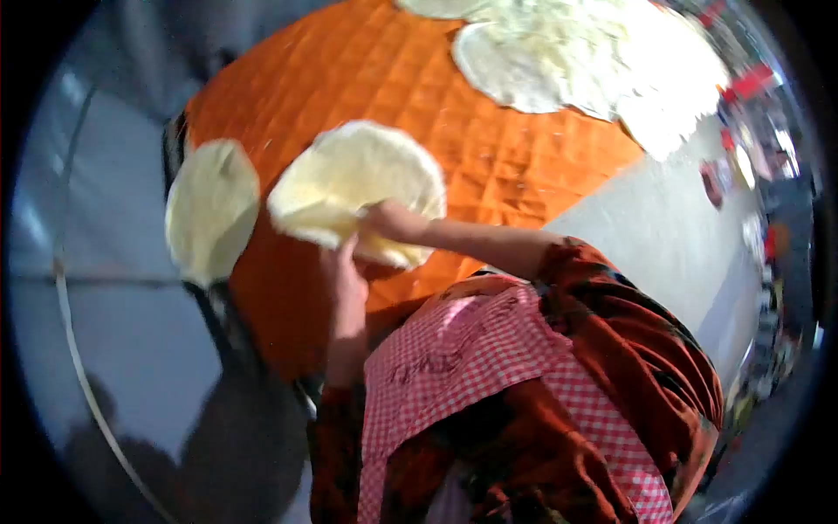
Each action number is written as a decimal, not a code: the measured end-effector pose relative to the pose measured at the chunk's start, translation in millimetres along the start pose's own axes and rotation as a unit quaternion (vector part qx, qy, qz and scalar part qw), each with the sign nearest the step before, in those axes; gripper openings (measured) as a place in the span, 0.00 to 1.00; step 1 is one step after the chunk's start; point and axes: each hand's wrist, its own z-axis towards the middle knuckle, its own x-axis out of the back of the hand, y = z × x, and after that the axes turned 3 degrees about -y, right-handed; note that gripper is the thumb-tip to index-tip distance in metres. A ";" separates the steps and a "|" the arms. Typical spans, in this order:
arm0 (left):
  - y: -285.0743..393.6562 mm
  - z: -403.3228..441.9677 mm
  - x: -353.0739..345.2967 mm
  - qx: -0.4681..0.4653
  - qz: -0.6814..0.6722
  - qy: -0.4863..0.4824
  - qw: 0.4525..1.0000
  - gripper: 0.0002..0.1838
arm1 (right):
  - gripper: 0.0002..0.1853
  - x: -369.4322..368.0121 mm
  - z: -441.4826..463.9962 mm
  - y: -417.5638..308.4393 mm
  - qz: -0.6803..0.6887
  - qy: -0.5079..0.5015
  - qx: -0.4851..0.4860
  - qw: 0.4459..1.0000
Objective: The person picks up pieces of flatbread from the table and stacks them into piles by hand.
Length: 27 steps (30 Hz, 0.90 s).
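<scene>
A round, pale flatbread [367, 166] is held up over the orange quilted cloth, its near edge folded and bent. My right hand [394, 221] reaches across from the right, fingers closed on the near part of the bread. My left hand [347, 275] grips the near edge from below, thumb on the rim and the other fingers partly hidden. Both hands are close together. To the left, another flatbread [212, 210] lies at the cloth's edge, part of it in shadow.
An orange quilted cloth [340, 70] covers much of the table. Several flatbreads lie in an overlapping pile [594, 61] at the far right. A bare grey surface [663, 236] shows on the right, with blurred small items beyond it. A pale cord [87, 384] runs along the floor at left.
</scene>
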 end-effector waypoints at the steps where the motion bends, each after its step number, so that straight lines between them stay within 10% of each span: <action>1: -0.7 -1.7 -0.7 0.030 -0.044 0.051 0.997 0.27 | 0.16 -1.9 1.8 2.9 0.040 0.039 0.010 0.998; 4: -1.9 5.8 20.7 0.092 0.017 0.074 0.993 0.27 | 0.16 46.4 10.2 -20.4 -0.079 0.039 0.043 0.995; 8: -9.2 5.4 97.2 0.071 0.099 0.068 0.990 0.30 | 0.09 193.5 37.2 33.6 0.109 0.287 -0.038 0.951; 13: -19.9 5.8 139.1 0.130 -0.042 0.105 0.985 0.24 | 0.05 390.9 -108.4 133.2 0.282 0.241 0.202 0.906; 14: -43.7 24.8 180.9 0.182 -0.074 0.136 0.971 0.24 | 0.04 402.6 -150.3 134.1 0.407 0.228 0.164 0.869; 17: -40.3 13.3 171.5 0.160 -0.050 0.142 0.976 0.24 | 0.09 405.1 -241.1 175.8 0.206 0.438 0.094 0.870; 21: -30.0 -1.3 148.0 0.089 0.009 0.152 0.984 0.22 | 0.15 387.5 -291.4 285.0 -0.023 0.548 -0.430 0.717; 23: -12.0 -4.6 112.0 0.064 0.001 0.171 0.983 0.20 | 0.16 350.6 -277.5 277.9 -0.206 0.664 -0.379 0.611; 26: 3.2 -2.3 78.1 0.013 -0.021 0.129 0.991 0.17 | 0.15 280.7 -194.6 265.1 0.158 0.557 -0.045 0.814; 27: 19.1 -3.5 55.8 0.018 -0.037 0.100 0.994 0.17 | 0.19 240.4 -172.2 193.3 -0.144 0.422 -0.002 0.895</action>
